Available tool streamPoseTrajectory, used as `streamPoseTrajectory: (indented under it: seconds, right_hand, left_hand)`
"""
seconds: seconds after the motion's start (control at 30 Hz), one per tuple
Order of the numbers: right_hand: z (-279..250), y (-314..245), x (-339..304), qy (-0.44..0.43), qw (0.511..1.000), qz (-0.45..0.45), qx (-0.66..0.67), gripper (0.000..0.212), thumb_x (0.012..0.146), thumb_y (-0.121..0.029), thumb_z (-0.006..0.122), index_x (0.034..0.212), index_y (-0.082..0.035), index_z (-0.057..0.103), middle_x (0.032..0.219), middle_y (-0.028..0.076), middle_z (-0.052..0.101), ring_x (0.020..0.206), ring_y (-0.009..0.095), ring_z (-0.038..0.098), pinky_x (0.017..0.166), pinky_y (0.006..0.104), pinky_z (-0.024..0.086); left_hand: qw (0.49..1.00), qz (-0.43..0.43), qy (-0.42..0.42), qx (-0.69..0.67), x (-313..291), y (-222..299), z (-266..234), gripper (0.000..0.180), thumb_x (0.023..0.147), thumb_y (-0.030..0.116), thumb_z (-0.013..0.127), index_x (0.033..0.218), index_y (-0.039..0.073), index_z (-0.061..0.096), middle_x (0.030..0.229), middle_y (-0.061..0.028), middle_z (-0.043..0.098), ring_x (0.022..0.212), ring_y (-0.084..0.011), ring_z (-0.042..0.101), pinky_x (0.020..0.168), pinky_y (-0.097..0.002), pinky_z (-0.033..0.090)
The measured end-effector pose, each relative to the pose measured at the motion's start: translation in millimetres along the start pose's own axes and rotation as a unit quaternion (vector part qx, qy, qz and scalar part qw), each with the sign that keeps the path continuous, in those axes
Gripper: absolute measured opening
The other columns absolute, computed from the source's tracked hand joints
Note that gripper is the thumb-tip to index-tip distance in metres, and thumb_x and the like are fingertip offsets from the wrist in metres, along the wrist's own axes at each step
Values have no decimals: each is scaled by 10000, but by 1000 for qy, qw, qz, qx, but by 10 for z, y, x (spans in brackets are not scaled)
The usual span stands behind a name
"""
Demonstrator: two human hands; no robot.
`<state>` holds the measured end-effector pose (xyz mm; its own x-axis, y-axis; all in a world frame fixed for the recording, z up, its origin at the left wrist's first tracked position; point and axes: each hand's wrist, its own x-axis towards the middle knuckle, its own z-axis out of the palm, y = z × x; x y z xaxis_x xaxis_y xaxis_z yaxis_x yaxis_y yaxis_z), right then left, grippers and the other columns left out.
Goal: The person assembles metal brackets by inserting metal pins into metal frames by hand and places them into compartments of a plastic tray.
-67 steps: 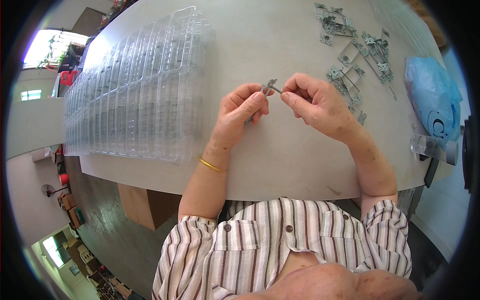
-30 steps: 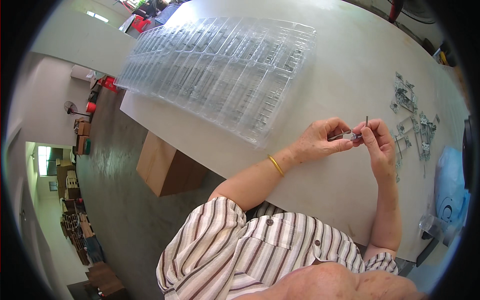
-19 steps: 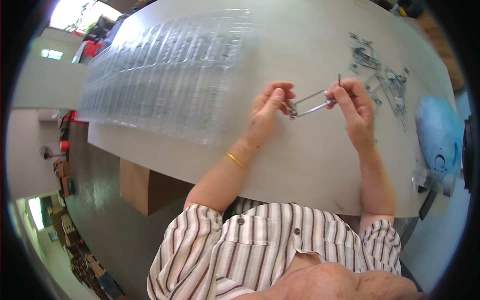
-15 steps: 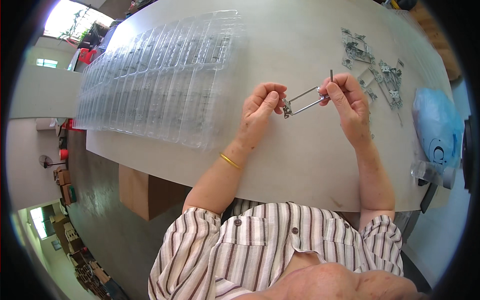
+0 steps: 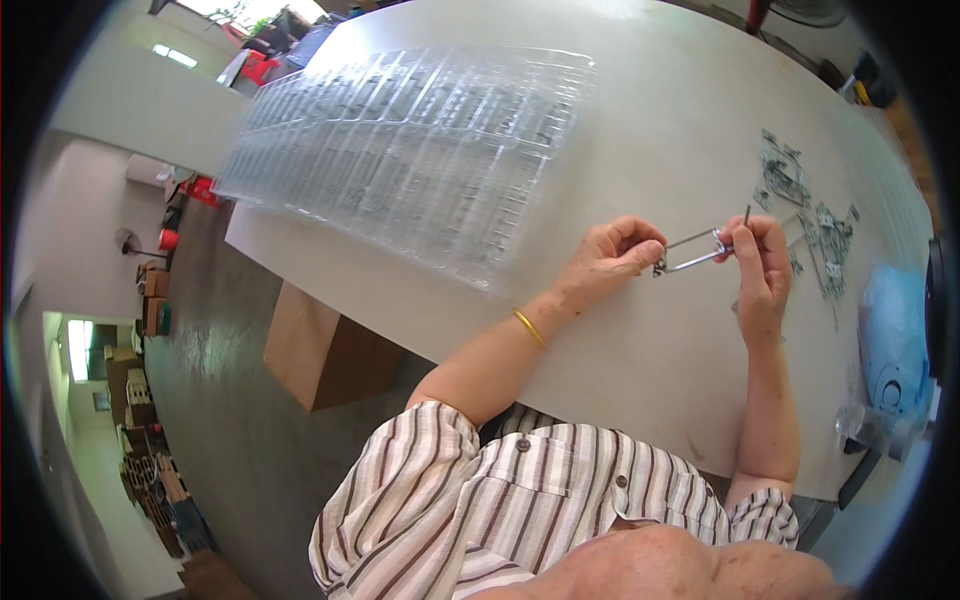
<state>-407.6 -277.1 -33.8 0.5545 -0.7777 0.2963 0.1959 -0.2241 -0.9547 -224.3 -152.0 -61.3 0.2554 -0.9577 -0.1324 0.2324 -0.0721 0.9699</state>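
Note:
Both hands hold a small metal frame (image 5: 690, 264) with two parallel rods, raised over the table. My left hand (image 5: 612, 262) is closed, pinching the frame's plate end between thumb and fingers. At the other end, my right hand (image 5: 762, 268) is closed on it with thumb and fingertips. A thin dark rod (image 5: 747, 214) sticks up from the right fingers; where it joins the frame is hidden. Beyond my right hand lie loose metal parts (image 5: 785, 176), with another cluster of brackets and rods (image 5: 832, 248) nearer.
Clear plastic trays (image 5: 400, 165) with narrow compartments lie on the white table (image 5: 650, 370) to the left. At the right edge are a blue plastic bag (image 5: 893, 345) and a clear container (image 5: 862, 425). A cardboard box (image 5: 330, 350) stands on the floor.
The whole view has turned, so trays, metal parts and hands sit farther right and lower in the picture. Both hands keep hold of the frame, which looks tilted more edge-on.

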Motion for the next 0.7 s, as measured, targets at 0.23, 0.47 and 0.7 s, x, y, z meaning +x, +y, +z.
streamPoseTrajectory:
  seconds: [0.23,0.47,0.7]
  right_hand:
    - [-27,33,20,-2,1000,-8,9,117,1056,-131,520,1028,-41,589,968,43,637,794,82,570,742,244,496]
    - [-86,225,67,89,988,82,94,145,1065,-173,497,1035,-51,569,966,46,642,691,75,583,623,253,497]
    - [83,225,23,121,984,112,68,156,1051,-212,523,1008,-67,560,871,34,609,663,69,560,588,237,470]
  left_hand:
    - [999,28,-14,-24,67,-111,-22,221,975,239,697,1059,34,702,859,15,657,768,-59,578,705,-219,482]
    - [998,41,7,-40,19,-32,25,220,991,209,677,1036,-6,699,848,-20,676,763,-83,616,718,-247,520]
    - [999,28,10,-40,-217,298,205,204,987,191,682,1033,-7,699,854,-24,678,753,-86,616,709,-243,522]
